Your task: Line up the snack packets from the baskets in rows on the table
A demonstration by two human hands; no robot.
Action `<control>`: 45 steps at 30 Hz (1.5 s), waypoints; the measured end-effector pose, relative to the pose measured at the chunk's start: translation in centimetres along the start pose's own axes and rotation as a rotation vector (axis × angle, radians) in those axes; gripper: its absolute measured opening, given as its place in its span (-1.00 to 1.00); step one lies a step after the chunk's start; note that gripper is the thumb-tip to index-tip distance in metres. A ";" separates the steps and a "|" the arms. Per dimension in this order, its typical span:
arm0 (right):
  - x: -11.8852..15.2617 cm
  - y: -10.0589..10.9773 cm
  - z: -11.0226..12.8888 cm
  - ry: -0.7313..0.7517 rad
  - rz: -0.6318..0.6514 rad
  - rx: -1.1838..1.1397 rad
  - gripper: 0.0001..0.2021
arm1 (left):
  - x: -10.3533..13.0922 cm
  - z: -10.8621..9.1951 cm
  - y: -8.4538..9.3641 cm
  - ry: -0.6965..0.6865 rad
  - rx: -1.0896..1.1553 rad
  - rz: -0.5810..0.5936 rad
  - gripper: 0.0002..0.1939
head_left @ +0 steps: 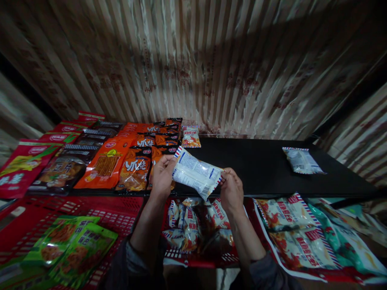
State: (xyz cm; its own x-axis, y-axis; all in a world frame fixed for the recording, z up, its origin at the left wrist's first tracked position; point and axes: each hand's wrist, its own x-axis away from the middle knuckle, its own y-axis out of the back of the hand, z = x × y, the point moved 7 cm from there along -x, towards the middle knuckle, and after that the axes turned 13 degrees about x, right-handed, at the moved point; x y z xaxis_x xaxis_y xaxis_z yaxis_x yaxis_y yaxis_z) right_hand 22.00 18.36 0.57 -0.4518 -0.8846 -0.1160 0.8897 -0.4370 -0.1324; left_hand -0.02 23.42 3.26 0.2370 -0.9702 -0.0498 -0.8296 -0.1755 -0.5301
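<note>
A white snack bag (198,171), its printed back turned up, hangs between my hands over the front of the black shelf (254,161). My left hand (163,173) pinches its upper left end, and my right hand (232,187) grips the right end. Behind it, a small white and orange bag (191,137) stands at the back of the shelf, beside orange and black bags (135,168). Another white bag (303,161) lies on the shelf at the right. Below my hands, a red basket (205,262) holds several white and red bags (191,227).
Red bags (28,163), dark bags (62,167) and orange bags (105,163) fill the shelf's left side. A red basket (121,211) at the lower left holds green bags (84,249). At the lower right, another basket holds white and red bags (316,247) and teal bags (353,245).
</note>
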 end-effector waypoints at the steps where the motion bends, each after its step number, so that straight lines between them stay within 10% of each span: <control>1: 0.0 0.0 0.1 -0.006 -0.007 -0.015 -0.85 | 0.1 0.0 -0.2 0.003 0.001 0.003 -0.69; 14: -0.4 0.6 -0.6 -0.076 -0.048 0.069 -0.79 | 0.2 0.9 -0.4 0.095 -0.016 0.005 -0.72; 22: 1.0 0.3 2.8 0.568 -0.163 0.713 -0.78 | 0.1 0.4 -0.1 0.103 -0.024 -0.015 -0.76; 28: 4.0 -2.7 4.6 1.025 0.114 0.881 -0.58 | 0.0 0.4 0.4 0.149 0.004 -0.066 -0.78; 38: 5.3 -4.6 2.4 1.082 0.485 1.119 -0.24 | -0.5 -0.6 2.0 0.235 -0.057 -0.103 -0.80; 45: 5.8 -4.3 3.0 1.118 0.328 1.074 -0.36 | -0.4 -0.1 1.5 0.264 -0.045 -0.029 -0.79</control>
State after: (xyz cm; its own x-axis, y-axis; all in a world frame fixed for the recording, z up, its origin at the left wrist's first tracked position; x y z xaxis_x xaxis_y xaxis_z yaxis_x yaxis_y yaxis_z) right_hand 15.73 14.57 3.40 0.3733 -0.6104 -0.6986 0.3663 -0.5949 0.7155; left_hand -1.39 23.48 2.61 0.1261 -0.9735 0.1905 -0.8473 -0.2056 -0.4897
